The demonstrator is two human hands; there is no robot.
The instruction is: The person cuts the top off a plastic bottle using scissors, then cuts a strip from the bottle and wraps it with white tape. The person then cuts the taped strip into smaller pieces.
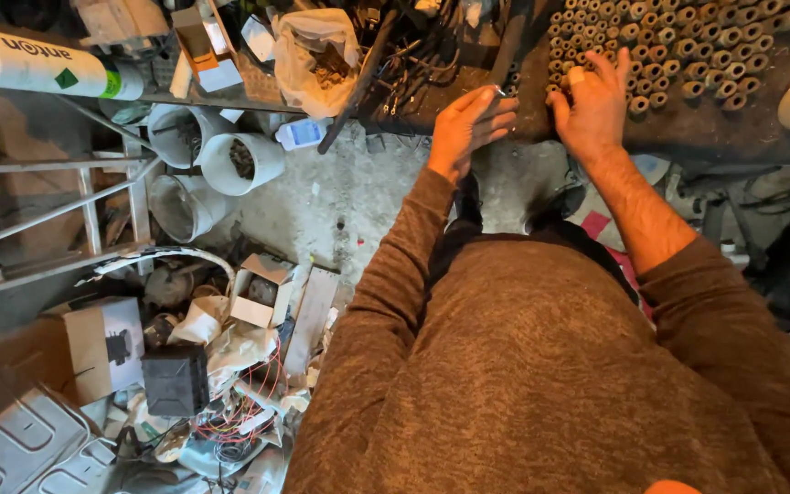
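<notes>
Sorting stage at the dirty workbench (688, 128): the right hand (593, 102) lies spread and released on the packed rows of small metal rings (688, 50); the left hand (470, 126), fingers extended, pinches a small metal piece (501, 90) at the bench edge. Adding it calls for careful alignment.

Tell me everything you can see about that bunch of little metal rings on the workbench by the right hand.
The small metal rings are short, hollow, cylinder-like pieces, dull brown and rusty-looking. They stand open end up, packed side by side in rough rows that form a dense cluster on the dark, grimy workbench at the top right. The right hand lies palm down on the cluster's lower left edge, fingers spread over several rings. The left hand is beside it, off the rings.
</notes>
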